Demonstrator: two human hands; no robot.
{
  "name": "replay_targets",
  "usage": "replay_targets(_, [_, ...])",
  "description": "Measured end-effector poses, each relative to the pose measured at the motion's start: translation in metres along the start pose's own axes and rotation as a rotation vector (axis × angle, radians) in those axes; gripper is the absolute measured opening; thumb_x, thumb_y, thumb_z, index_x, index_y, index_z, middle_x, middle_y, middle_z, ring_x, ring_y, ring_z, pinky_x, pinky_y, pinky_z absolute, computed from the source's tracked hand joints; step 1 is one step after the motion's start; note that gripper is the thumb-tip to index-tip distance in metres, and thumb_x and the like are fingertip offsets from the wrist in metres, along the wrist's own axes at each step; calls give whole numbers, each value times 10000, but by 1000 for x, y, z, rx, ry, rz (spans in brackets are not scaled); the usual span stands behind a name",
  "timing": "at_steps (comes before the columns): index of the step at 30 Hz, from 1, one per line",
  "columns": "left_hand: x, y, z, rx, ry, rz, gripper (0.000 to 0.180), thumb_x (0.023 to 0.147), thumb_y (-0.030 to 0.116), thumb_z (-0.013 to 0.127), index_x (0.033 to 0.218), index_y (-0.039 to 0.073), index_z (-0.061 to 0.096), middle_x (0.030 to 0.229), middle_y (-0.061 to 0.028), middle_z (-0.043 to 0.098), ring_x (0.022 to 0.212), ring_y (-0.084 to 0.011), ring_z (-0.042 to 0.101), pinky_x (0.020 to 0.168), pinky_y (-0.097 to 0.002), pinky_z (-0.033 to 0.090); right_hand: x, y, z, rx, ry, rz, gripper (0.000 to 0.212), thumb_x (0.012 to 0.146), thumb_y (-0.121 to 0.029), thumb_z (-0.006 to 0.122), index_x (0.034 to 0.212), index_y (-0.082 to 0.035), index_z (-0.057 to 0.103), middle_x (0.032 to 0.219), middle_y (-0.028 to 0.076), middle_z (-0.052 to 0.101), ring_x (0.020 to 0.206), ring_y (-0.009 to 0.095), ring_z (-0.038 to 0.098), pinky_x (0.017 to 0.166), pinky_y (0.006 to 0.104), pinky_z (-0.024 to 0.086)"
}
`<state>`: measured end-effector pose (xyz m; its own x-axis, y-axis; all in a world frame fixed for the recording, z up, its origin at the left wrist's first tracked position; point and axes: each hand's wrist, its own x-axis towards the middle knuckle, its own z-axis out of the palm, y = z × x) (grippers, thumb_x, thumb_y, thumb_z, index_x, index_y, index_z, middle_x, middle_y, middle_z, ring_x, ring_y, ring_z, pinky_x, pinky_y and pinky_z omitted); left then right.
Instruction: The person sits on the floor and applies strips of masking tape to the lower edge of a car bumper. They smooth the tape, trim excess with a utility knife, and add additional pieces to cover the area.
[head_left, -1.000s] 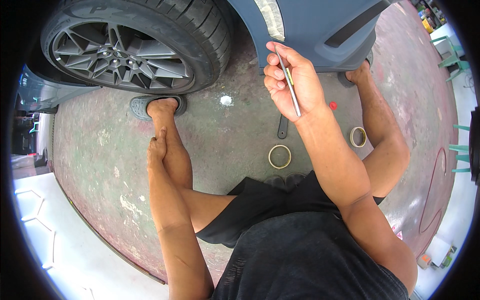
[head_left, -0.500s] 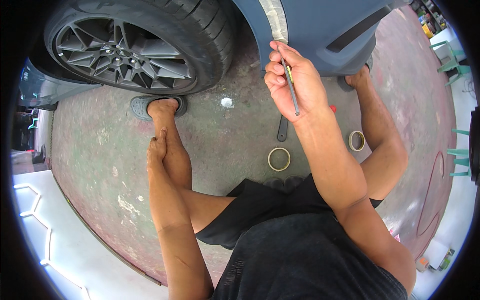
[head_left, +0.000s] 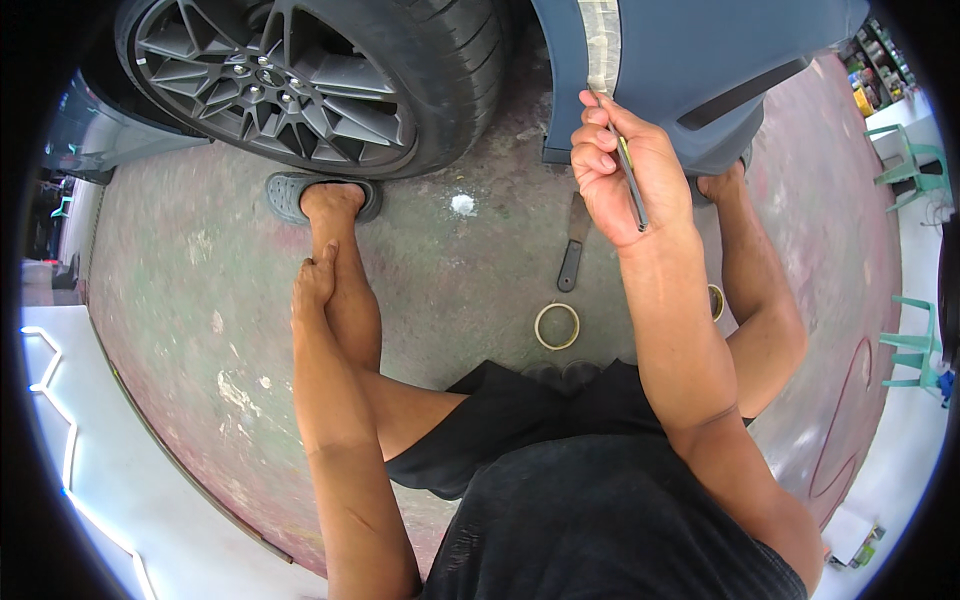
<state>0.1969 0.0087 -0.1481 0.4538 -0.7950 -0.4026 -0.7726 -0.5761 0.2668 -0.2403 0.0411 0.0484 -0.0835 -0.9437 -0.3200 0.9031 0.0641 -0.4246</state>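
Note:
My right hand [head_left: 655, 165] is raised beside the car's blue bumper [head_left: 690, 60], palm partly turned up. Its fingers close around a slim, dark grey, pen-like tool [head_left: 632, 185] with a yellow strip; the exact kind is unclear. The tool's upper end and my fingertips are at the lower end of a pale tape strip [head_left: 602, 45], which runs along the bumper's edge by the wheel arch. I cannot tell whether the tool touches it. My left hand [head_left: 315, 278] grips my left lower leg [head_left: 355, 310], thumb on the shin and the other fingers mostly hidden.
The car wheel [head_left: 270, 80] stands at the upper left. A putty knife [head_left: 570, 262] and a tape roll [head_left: 556, 326] lie on the floor between my legs, near white powder [head_left: 462, 205]. Another roll [head_left: 716, 302] is partly behind my right forearm. Green chairs [head_left: 910, 345] stand far right.
The view has shifted, so the wheel and bumper sit further right. My right hand stays at the tape's lower end with the tool; more of the putty knife shows. My left hand keeps its place.

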Motion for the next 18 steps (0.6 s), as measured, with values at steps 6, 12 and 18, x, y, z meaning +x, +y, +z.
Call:
replay_targets(6, [1,-2,1,13,-4,-30,1126,871,856,459,1504,-74,485,1501,-340,512,1455,-442,458,1200,-525,351,-1,1,6,1,16,3,134,1042,-56,573,1128,45,556,854,66,566,671,96,505,537,233,385])
replay_targets(12, [11,-8,6,25,-11,-25,1134,871,863,450,1512,-72,474,1506,-336,510,1457,-443,455,1205,-525,344,-3,-2,9,-1,19,1,283,1069,-31,522,1304,112,455,882,76,558,669,104,477,528,242,365])
replay_targets(18, [17,-13,12,41,-2,-23,1133,871,865,447,1516,-66,472,1506,-331,513,1456,-444,456,1206,-524,343,-2,-3,11,-9,20,15,191,1054,-33,544,1205,73,497,850,64,562,658,88,490,527,232,375])
